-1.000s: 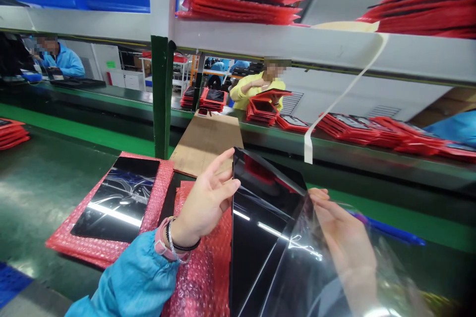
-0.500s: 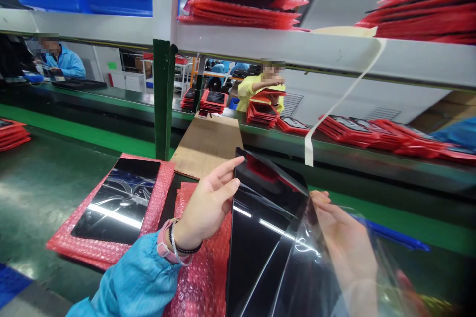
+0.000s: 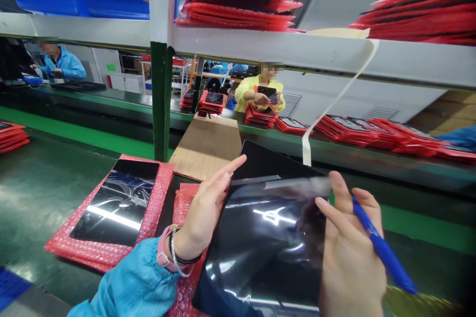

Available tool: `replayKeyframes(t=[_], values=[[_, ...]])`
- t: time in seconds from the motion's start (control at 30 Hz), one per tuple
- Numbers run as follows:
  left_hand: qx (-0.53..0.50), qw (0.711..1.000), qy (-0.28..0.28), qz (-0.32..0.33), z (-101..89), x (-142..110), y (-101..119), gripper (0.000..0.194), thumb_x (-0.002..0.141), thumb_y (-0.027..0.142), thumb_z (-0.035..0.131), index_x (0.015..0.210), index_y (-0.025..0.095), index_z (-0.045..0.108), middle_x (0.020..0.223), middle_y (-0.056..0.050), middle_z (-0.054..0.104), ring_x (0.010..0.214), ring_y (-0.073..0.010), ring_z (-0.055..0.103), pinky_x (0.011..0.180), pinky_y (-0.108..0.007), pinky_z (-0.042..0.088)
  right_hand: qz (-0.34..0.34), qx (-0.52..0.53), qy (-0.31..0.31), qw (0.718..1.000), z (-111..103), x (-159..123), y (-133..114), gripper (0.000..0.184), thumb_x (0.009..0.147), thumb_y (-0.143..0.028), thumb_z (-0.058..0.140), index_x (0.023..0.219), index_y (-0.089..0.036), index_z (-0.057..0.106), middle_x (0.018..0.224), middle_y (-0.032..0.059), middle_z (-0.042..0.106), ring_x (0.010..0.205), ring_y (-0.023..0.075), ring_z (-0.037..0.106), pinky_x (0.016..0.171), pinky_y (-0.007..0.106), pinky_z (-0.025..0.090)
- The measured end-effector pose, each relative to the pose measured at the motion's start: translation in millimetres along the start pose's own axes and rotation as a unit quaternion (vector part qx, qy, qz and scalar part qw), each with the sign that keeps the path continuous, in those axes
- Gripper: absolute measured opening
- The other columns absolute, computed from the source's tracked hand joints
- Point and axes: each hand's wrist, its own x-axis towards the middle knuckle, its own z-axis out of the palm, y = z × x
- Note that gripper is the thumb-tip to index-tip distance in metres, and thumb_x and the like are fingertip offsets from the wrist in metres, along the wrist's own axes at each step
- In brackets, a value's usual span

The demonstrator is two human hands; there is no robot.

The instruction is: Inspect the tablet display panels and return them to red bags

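Note:
A glossy black tablet screen [image 3: 267, 161] tilts in front of me, propped along its left edge by my left hand [image 3: 203, 213], thumb side up and fingers closed against it. Clear film [image 3: 256, 237] lies over most of its face, leaving a bare strip at the top. My right hand [image 3: 353, 242] pinches the film's upper right corner between thumb and finger. A blue pen [image 3: 385, 245] is tucked between that hand's fingers. Under my left wrist lies red bubble wrap [image 3: 186, 198]. Another black screen [image 3: 115, 203] rests on a red bubble-wrap sleeve [image 3: 63, 240] to the left.
A wooden board [image 3: 208, 148] lies beyond the screen, beside a green post [image 3: 159, 104]. Red-wrapped stacks sit on the shelf [image 3: 238, 0] above and along the far bench [image 3: 345, 131]. A tape strip [image 3: 334, 99] hangs down. A person in yellow [image 3: 249, 89] works opposite.
My right hand has come up and the film now lies across the screen instead of hanging off its right side. The screen has tilted flatter. The person in yellow lowered their hands.

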Motion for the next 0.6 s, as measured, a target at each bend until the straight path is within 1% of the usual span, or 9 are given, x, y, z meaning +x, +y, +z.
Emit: replayKeyframes(t=[0.07,0.13,0.23,0.3,0.33,0.4,0.47,0.53,0.6], values=[[-0.001,1.0,-0.007,0.0,0.6,-0.7,1.2,0.031,0.094,0.026,0.049,0.12,0.027,0.066,0.138,0.003,0.058,0.136,-0.0167,0.042,0.114,-0.03,0.028,0.0,0.012,0.011,1.0,5.1,-2.2,-1.7,0.058,0.054,-0.022,0.08,0.104,-0.036,0.055,0.133,-0.0105,0.057,0.087,0.0106,0.058,0.062,0.019,0.046],[0.003,1.0,0.001,-0.004,1.5,-1.6,3.0,0.036,0.094,0.028,0.051,0.129,0.028,0.059,0.144,0.004,0.051,0.139,-0.0169,0.038,0.115,-0.03,0.027,0.003,0.017,0.0,1.0,8.5,1.3,1.2,0.061,0.052,-0.022,0.082,0.106,-0.034,0.058,0.136,-0.0096,0.056,0.096,0.0118,0.059,0.066,0.02,0.047],[0.007,0.998,0.032,-0.045,-3.6,-6.5,4.9,0.05,0.092,0.029,0.053,0.142,0.028,0.044,0.15,0.002,0.045,0.14,-0.0179,0.036,0.114,-0.032,0.028,0.001,0.009,-0.053,0.999,9.8,13.5,17.2,0.051,0.054,-0.026,0.081,0.099,-0.03,0.059,0.135,-0.0027,0.059,0.122,0.0174,0.054,0.089,0.027,0.045],[0.012,0.995,0.055,-0.084,-17.3,-14.4,3.7,0.061,0.09,0.031,0.056,0.146,0.026,0.035,0.15,-0.003,0.045,0.139,-0.0197,0.037,0.113,-0.035,0.028,0.027,-0.002,-0.093,0.995,9.4,21.6,35.6,0.044,0.054,-0.029,0.082,0.091,-0.028,0.058,0.132,0.0009,0.062,0.129,0.0206,0.049,0.104,0.036,0.037],[0.025,0.992,0.069,-0.099,-27.8,-20.0,2.3,0.064,0.087,0.032,0.059,0.146,0.025,0.034,0.15,-0.005,0.045,0.14,-0.0205,0.036,0.113,-0.036,0.027,0.045,-0.007,-0.11,0.993,9.1,24.5,46.6,0.043,0.052,-0.031,0.082,0.087,-0.027,0.058,0.129,0.0022,0.065,0.13,0.0223,0.048,0.108,0.04,0.033],[0.087,0.984,0.11,-0.108,-53.6,-34.2,-1.4,0.063,0.08,0.027,0.068,0.138,0.024,0.045,0.151,-0.007,0.043,0.141,-0.021,0.032,0.114,-0.034,0.022,0.077,-0.02,-0.139,0.987,8.6,26.9,70.2,0.041,0.049,-0.032,0.084,0.081,-0.026,0.058,0.118,0.0049,0.07,0.13,0.0274,0.048,0.111,0.047,0.027],[0.154,0.967,0.158,-0.13,-79.5,-50.8,-4.3,0.055,0.073,0.02,0.071,0.126,0.022,0.056,0.145,-0.008,0.049,0.138,-0.022,0.035,0.112,-0.032,0.021,0.1,-0.035,-0.16,0.981,8.2,24.6,92.3,0.04,0.047,-0.034,0.084,0.077,-0.025,0.059,0.107,0.0053,0.075,0.129,0.0316,0.049,0.111,0.052,0.025],[0.171,0.949,0.197,-0.177,-97.7,-67.0,-4.7,0.05,0.068,0.014,0.07,0.116,0.02,0.061,0.133,-0.008,0.057,0.126,-0.023,0.046,0.107,-0.032,0.028,0.108,-0.051,-0.176,0.977,7.8,19.0,108.7,0.039,0.047,-0.036,0.084,0.077,-0.025,0.061,0.099,0.0049,0.076,0.126,0.033,0.053,0.111,0.054,0.025],[0.152,0.938,0.204,-0.234,-104.8,-79.6,-2.2,0.044,0.066,0.011,0.068,0.109,0.018,0.063,0.115,-0.008,0.064,0.106,-0.0215,0.056,0.095,-0.034,0.037,0.103,-0.065,-0.189,0.974,7.2,12.2,117.4,0.037,0.05,-0.039,0.083,0.077,-0.025,0.062,0.095,0.0048,0.076,0.12,0.033,0.057,0.11,0.054,0.028]])
